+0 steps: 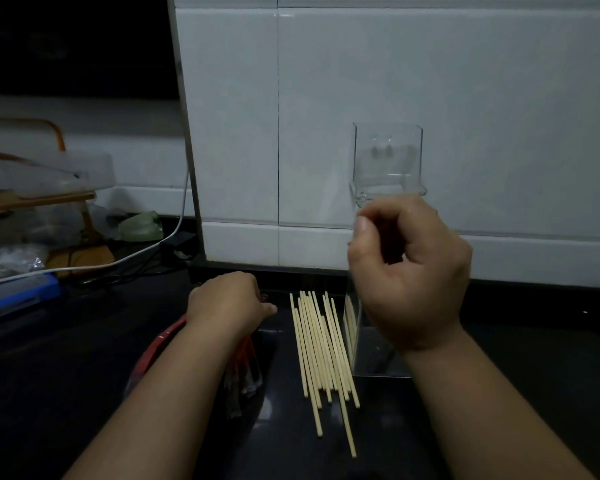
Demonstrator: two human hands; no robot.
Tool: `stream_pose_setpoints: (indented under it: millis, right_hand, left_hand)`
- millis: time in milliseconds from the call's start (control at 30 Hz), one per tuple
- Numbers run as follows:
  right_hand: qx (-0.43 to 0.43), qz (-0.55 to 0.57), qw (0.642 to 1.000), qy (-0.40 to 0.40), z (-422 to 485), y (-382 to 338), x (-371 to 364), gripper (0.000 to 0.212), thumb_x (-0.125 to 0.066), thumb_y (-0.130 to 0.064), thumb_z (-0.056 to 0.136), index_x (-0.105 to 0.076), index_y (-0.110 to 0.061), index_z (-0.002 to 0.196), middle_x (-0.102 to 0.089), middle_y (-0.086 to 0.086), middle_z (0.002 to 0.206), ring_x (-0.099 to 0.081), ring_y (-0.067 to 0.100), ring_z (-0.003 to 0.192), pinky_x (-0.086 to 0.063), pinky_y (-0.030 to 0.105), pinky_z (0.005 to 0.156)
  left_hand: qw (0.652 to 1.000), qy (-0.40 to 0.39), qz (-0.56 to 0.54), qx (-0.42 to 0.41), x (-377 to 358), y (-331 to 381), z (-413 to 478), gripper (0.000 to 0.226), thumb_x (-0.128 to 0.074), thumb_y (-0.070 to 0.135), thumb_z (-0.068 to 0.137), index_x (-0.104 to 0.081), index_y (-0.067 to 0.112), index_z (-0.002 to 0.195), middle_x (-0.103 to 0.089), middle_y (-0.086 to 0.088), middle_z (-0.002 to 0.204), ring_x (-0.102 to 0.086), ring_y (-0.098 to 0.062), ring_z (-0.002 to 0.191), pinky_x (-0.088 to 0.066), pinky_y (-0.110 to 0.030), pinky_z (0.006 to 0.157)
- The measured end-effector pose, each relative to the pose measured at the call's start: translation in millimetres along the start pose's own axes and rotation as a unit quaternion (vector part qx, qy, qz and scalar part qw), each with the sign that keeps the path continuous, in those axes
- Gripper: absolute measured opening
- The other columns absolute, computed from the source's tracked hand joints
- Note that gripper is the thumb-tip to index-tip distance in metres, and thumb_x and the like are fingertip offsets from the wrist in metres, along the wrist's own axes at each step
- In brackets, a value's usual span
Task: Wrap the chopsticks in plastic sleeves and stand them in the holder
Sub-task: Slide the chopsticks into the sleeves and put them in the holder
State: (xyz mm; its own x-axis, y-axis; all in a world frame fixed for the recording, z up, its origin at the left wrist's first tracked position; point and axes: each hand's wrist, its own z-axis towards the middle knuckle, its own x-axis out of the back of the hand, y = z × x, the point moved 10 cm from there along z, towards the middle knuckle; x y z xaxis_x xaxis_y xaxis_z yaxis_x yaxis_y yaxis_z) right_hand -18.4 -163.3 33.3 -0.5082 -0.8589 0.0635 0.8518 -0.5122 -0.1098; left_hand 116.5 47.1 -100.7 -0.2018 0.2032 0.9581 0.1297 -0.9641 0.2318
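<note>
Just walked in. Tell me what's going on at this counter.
A person is bagging chopsticks. The left-hand grip rests on the pack of plastic sleeves on the dark counter. The right-hand grip hovers, fingers curled, over the clear holder, where a few chopsticks seem to stand; whether it holds anything is unclear. A row of bare chopsticks lies between, unwrapped.

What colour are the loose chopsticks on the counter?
The chopsticks are pale tan, shown best in the head view.
</note>
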Motion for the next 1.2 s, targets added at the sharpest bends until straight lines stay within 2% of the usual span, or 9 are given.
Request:
stream_pose_setpoints:
  millis: [167, 333, 467, 567, 667, 800, 933, 1100, 1200]
  right_hand:
    - [0.054, -0.025, 0.997, -0.041, -9.1, -14.4, -18.4, 0.013, -0.058, -0.007, 0.087, -0.069, -0.003, 0.081, -0.061, 0.003, 0.068, -0.051, 0.013, 0.056, -0.043, 0.030, 0.052]
    - [0.075, -0.032, 0.993, -0.083, -16.5, -23.0, -34.6, 0.015, -0.059, -0.004, 0.085, -0.072, -0.001, 0.093, -0.070, 0.009, 0.083, -0.063, 0.022, 0.074, -0.052, 0.031, 0.071]
    - [0.020, -0.019, 0.979, -0.200, -29.2, -16.7, -66.9, 0.014, -0.061, -0.008, 0.085, -0.070, -0.009, 0.095, -0.069, 0.003, 0.087, -0.061, 0.017, 0.081, -0.046, 0.027, 0.076]
    - [-0.124, -0.032, 0.919, -0.373, -61.5, 7.5, -105.4, 0.014, -0.055, -0.019, 0.092, -0.067, -0.019, 0.100, -0.068, -0.002, 0.096, -0.061, 0.016, 0.090, -0.050, 0.033, 0.080]
    - [-0.207, -0.080, 0.850, -0.477, -93.9, 25.2, -123.9, 0.018, -0.051, -0.017, 0.095, -0.065, -0.023, 0.104, -0.065, -0.001, 0.102, -0.060, 0.019, 0.095, -0.053, 0.040, 0.082]
    - [-0.266, -0.119, 0.802, -0.521, -108.4, 42.6, -124.6, 0.020, -0.055, -0.016, 0.095, -0.066, -0.025, 0.109, -0.064, 0.001, 0.104, -0.061, 0.020, 0.095, -0.053, 0.034, 0.081]
    - [-0.287, -0.160, 0.764, -0.555, -123.5, 52.2, -124.6, 0.015, -0.060, -0.027, 0.094, -0.066, -0.019, 0.105, -0.062, 0.005, 0.102, -0.061, 0.024, 0.094, -0.048, 0.029, 0.073]
    - [-0.302, -0.205, 0.733, -0.574, -134.6, 59.2, -127.4, 0.014, -0.063, -0.022, 0.091, -0.065, -0.013, 0.100, -0.049, 0.004, 0.082, -0.061, 0.027, 0.086, -0.041, 0.027, 0.064]
    - [-0.311, -0.223, 0.711, -0.589, -140.7, 61.1, -128.3, 0.019, -0.064, -0.021, 0.091, -0.065, -0.010, 0.106, -0.054, 0.007, 0.088, -0.063, 0.027, 0.090, -0.045, 0.030, 0.066]
  left_hand:
    - [1.000, -0.008, 0.008, -0.002, -3.6, 1.7, 2.6, 0.029, -0.068, 0.053, 0.085, -0.066, 0.031, 0.104, -0.065, 0.004, 0.103, -0.060, -0.020, 0.100, -0.049, -0.039, 0.088]
    - [0.999, -0.032, 0.015, -0.010, -9.9, 4.9, 3.9, 0.026, -0.066, 0.051, 0.085, -0.065, 0.030, 0.102, -0.061, 0.005, 0.093, -0.057, -0.018, 0.089, -0.050, -0.039, 0.081]
    - [0.998, -0.052, 0.039, -0.021, -16.5, 7.9, 3.6, 0.031, -0.057, 0.045, 0.089, -0.062, 0.028, 0.115, -0.063, 0.001, 0.106, -0.058, -0.022, 0.092, -0.044, -0.036, 0.075]
    - [0.997, -0.072, 0.026, -0.020, -18.4, 7.9, 3.3, 0.026, -0.056, 0.035, 0.089, -0.062, 0.024, 0.112, -0.064, -0.004, 0.118, -0.060, -0.028, 0.107, -0.046, -0.036, 0.084]
    - [0.997, -0.074, 0.021, -0.025, -18.8, 7.9, 5.3, 0.010, -0.062, 0.033, 0.083, -0.059, 0.028, 0.091, -0.066, -0.002, 0.105, -0.061, -0.025, 0.096, -0.050, -0.035, 0.084]
    - [0.998, -0.055, 0.023, -0.018, -22.5, 3.1, 8.4, 0.012, -0.067, 0.037, 0.083, -0.064, 0.030, 0.091, -0.065, 0.002, 0.096, -0.062, -0.021, 0.092, -0.053, -0.036, 0.081]
    - [0.997, -0.060, 0.034, -0.022, -30.7, 0.3, 12.2, 0.006, -0.062, 0.032, 0.088, -0.064, 0.029, 0.093, -0.065, -0.002, 0.112, -0.057, -0.024, 0.119, -0.046, -0.039, 0.088]
    - [0.998, -0.045, 0.024, -0.024, -26.1, 1.3, 11.9, 0.020, -0.057, 0.041, 0.095, -0.067, 0.028, 0.106, -0.064, -0.002, 0.116, -0.059, -0.026, 0.114, -0.048, -0.037, 0.089]
    - [0.999, -0.015, 0.018, -0.023, -18.5, 1.9, 11.0, 0.019, -0.059, 0.028, 0.092, -0.066, 0.027, 0.109, -0.066, -0.002, 0.113, -0.061, -0.025, 0.106, -0.051, -0.036, 0.087]
